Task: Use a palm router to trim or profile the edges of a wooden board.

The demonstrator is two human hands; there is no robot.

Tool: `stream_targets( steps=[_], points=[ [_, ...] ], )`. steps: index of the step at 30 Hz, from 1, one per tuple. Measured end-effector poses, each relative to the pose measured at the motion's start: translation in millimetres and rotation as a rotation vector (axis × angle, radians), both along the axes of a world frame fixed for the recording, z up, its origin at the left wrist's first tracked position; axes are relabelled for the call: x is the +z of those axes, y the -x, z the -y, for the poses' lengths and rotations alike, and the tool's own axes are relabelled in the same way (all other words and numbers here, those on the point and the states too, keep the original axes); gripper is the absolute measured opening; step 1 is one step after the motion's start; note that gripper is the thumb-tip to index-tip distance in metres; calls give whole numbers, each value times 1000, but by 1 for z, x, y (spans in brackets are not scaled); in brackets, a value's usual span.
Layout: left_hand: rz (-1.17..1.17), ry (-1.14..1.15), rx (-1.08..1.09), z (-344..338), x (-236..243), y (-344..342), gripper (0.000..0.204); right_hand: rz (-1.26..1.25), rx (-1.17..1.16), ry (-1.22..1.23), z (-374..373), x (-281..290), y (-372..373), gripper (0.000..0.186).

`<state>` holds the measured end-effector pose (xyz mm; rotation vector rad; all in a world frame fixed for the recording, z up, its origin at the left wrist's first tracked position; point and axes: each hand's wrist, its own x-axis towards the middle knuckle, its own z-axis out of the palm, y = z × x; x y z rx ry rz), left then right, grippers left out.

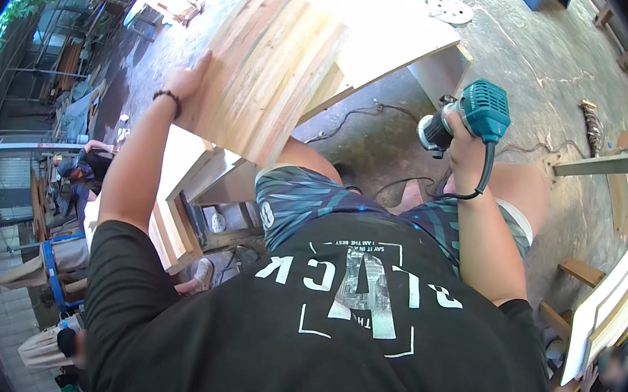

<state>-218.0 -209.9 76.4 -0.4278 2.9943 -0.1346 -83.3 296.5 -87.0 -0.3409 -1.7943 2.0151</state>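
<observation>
Concrete floor (527,58) of an open workshop spreads under everything, with a cord (361,113) trailing across it. On the person's lap tilts a wooden panel (266,68), in front of a pale box (393,28). Left hand (185,79) lies flat against the panel's left edge, fingers stretched along the wood, not curled around it. Right hand (465,139) is wrapped tight around a teal trimmer (472,113), held just right of the panel, apart from it.
</observation>
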Motion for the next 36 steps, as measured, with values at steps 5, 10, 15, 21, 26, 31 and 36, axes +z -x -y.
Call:
stream_targets(
  steps=[5,10,15,21,26,31,36],
  points=[
    [34,-732,515,38,-84,-33,104,-67,-5,-46,-1,4,0,21],
    [-81,-1448,671,14,-159,-86,86,-73,2,-6,-1,6,2,21],
    [-423,-998,580,-39,-141,-109,58,-56,-9,-198,-1,15,-6,19],
    [-502,-477,-401,-118,-120,-155,55,86,57,-229,3,20,-16,15],
    [-238,-123,-688,-156,-152,-156,65,49,57,20,4,10,-16,20],
    [-255,-42,-771,-183,-167,-139,71,-8,85,-134,-2,3,-15,19],
    [-271,16,-841,-219,-172,-119,70,-18,89,-132,-2,-1,-10,21]
  ],
)
